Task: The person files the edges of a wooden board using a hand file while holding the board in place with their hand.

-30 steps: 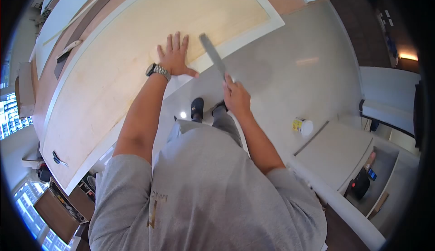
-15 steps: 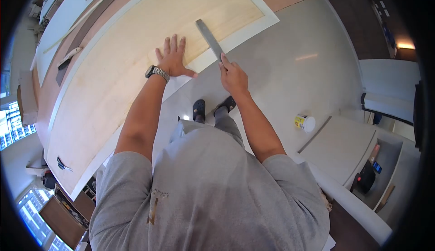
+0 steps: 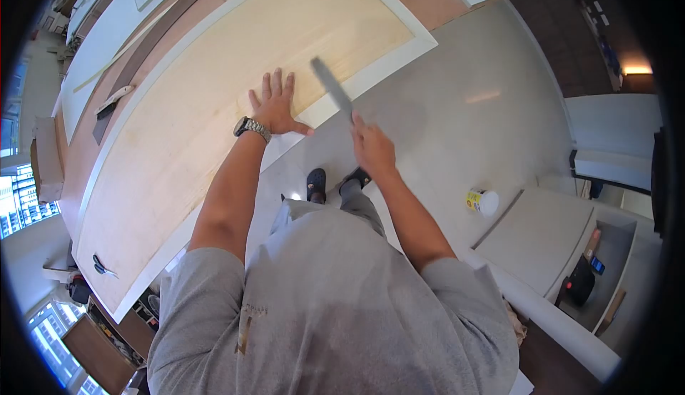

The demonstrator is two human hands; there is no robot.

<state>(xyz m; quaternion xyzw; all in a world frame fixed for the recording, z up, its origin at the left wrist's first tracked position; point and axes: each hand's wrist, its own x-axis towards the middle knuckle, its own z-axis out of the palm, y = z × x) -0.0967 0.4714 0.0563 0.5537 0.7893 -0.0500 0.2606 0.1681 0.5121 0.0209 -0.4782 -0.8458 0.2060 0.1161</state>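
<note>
My left hand (image 3: pixel 275 112) lies flat near the close edge of a big plywood panel (image 3: pixel 200 124), fingers spread, thumb over the pale strip (image 3: pixel 385 62) that borders it. A metal watch circles that wrist. In my right hand (image 3: pixel 373 149) is a long flat grey file (image 3: pixel 330 83), gripped at its lower end beyond the panel's edge. The file slants up and left across the pale strip, its far tip over the wood; it is slightly blurred.
Scissors (image 3: pixel 104 266) lie on the panel's near left end. A brush (image 3: pixel 113 102) rests beyond the far edge. A white tub (image 3: pixel 483 201) stands on the grey floor (image 3: pixel 442 131) at right, near a cabinet with an open drawer (image 3: pixel 603 270) holding tools.
My right hand and the file have moved back toward my body, along the panel's edge strip. The left hand stays flat on the panel; the view has shifted slightly.
</note>
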